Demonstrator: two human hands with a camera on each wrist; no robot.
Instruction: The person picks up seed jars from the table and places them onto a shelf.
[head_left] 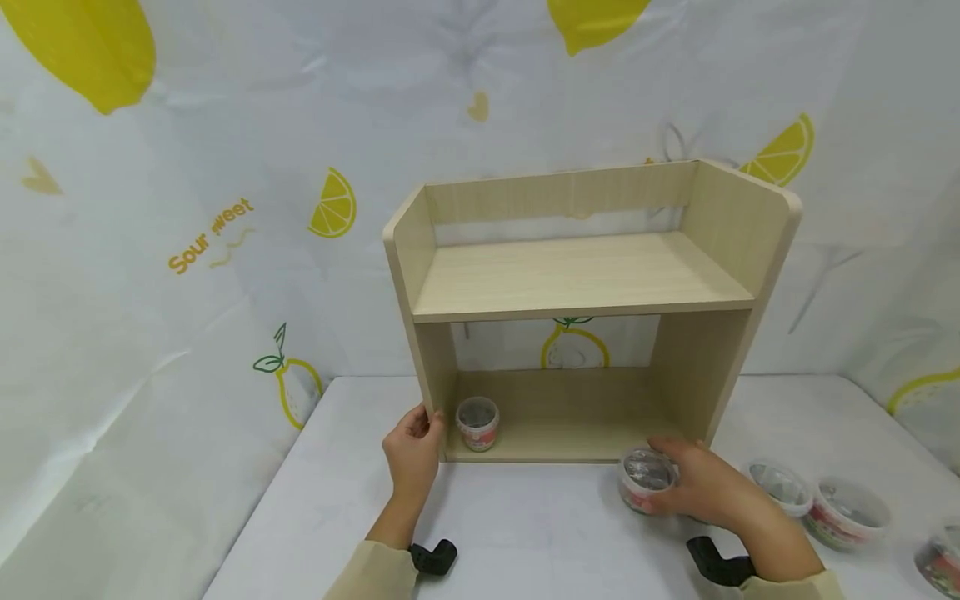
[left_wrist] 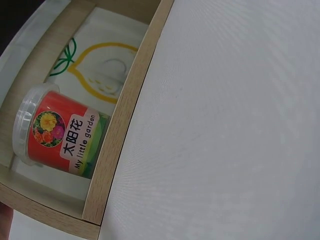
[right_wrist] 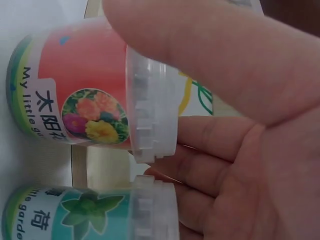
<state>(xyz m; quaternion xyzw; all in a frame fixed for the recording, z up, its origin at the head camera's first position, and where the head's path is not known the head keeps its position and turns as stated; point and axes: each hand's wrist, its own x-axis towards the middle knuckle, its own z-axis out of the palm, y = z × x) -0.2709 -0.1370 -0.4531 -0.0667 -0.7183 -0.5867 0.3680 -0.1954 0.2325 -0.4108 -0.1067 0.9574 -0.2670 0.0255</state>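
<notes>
Within right hand [head_left: 708, 485], lidded tub [head_left: 643, 479], red label [right_wrist: 82, 65]

Red-labelled cup [right_wrist: 85, 70] (flower-printed), beige shelf [head_left: 585, 271].

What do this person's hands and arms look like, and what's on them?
The left hand and right hand are ungloved. The left sleeve and right sleeve are pale beige. The left wrist gadget and right wrist gadget are small, black and bent.

Left hand [head_left: 415, 446] grips a two-tier wooden shelf [head_left: 585, 275]; right hand [head_left: 708, 483] holds a round plastic tub [head_left: 643, 477], more tubs [head_left: 843, 512] to its right.
</notes>
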